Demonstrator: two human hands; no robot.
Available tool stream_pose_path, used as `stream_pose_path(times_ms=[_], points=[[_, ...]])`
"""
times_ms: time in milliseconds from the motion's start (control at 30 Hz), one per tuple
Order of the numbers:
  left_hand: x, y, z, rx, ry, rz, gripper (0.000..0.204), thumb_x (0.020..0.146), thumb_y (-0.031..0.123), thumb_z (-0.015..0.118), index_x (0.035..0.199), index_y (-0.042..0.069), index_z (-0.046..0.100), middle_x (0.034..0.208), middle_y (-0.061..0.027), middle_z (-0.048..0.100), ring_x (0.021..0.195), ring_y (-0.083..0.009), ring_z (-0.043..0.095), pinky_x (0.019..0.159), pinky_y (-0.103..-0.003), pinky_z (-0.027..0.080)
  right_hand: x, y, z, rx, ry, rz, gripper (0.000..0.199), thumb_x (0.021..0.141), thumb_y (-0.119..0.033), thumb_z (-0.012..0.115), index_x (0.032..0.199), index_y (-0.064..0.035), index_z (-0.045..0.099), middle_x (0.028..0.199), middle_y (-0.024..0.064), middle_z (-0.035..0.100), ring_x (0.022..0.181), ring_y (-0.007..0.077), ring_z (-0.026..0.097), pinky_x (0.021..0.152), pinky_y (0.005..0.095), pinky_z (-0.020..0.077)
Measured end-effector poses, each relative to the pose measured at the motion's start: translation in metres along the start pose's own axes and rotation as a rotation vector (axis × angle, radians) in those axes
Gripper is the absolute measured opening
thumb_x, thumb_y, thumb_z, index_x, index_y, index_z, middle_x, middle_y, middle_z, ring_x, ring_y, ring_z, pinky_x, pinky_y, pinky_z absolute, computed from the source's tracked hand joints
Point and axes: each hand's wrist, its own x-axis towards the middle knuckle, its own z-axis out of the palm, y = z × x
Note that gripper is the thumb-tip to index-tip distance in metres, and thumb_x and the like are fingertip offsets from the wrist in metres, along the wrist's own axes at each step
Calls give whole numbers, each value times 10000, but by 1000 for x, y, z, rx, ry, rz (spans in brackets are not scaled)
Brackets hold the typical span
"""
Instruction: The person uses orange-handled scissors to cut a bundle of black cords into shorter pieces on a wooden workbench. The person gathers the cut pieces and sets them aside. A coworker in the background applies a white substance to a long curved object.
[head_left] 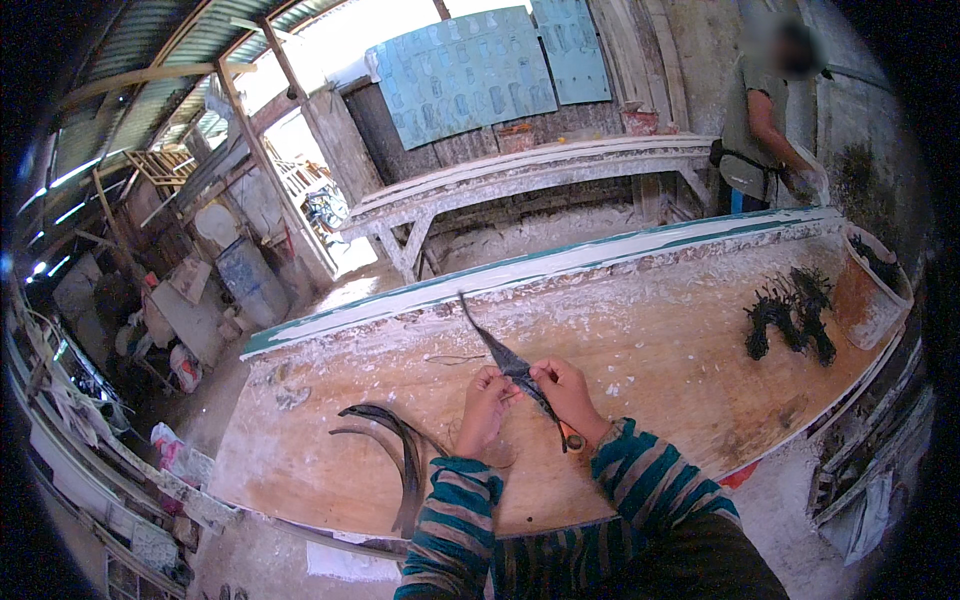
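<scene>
My left hand [482,410] and my right hand [567,393] meet over the middle of the wooden worktable. Between them they pinch a long dark strip [508,361], wide at its centre and tapering to a thin point at the far end. Its near end hangs below my right hand, beside an orange-handled tool [573,438] lying under my wrist, mostly hidden. What the tool is, I cannot tell. Several curved black strips [405,450] lie left of my left forearm. A thin dark strand rests on the board beyond my left hand.
Bundles of black knotted strands [790,315] lie at the right, beside a whitish-brown bucket [872,290]. A white-and-green ledge [540,268] borders the table's far side. Behind it stands a long white-stained bench [540,170]. Another person [765,130] stands at the far right.
</scene>
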Motion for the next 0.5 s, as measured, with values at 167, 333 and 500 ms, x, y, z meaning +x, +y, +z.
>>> stream_pose_path(times_ms=[167, 333, 500], points=[[-7, 11, 20, 131, 49, -56, 149, 834, 125, 595, 952, 103, 507, 862, -9, 569, 733, -116, 566, 656, -270, 494, 2, 7, -1, 3, -14, 13, 114, 843, -108, 568, 871, -3, 600, 696, 32, 586, 633, 87, 519, 575, 242, 426], [-1, -6, 10, 234, -54, -95, 166, 838, 153, 605, 984, 102, 545, 905, -1, 593, 773, -100, 564, 660, -247, 476, -1, 6, 2, -2, -66, 9, 152, 839, -153, 567, 883, -15, 613, 733, 89, 622, 653, 154, 575, 603, 294, 458], [-1, -3, 13, 261, -22, -55, 112, 844, 167, 601, 928, 97, 575, 876, 12, 607, 735, -80, 560, 655, -207, 448, 0, 9, 2, 2, -73, 31, 154, 846, -154, 564, 890, -14, 610, 730, 82, 620, 659, 140, 571, 602, 292, 456]])
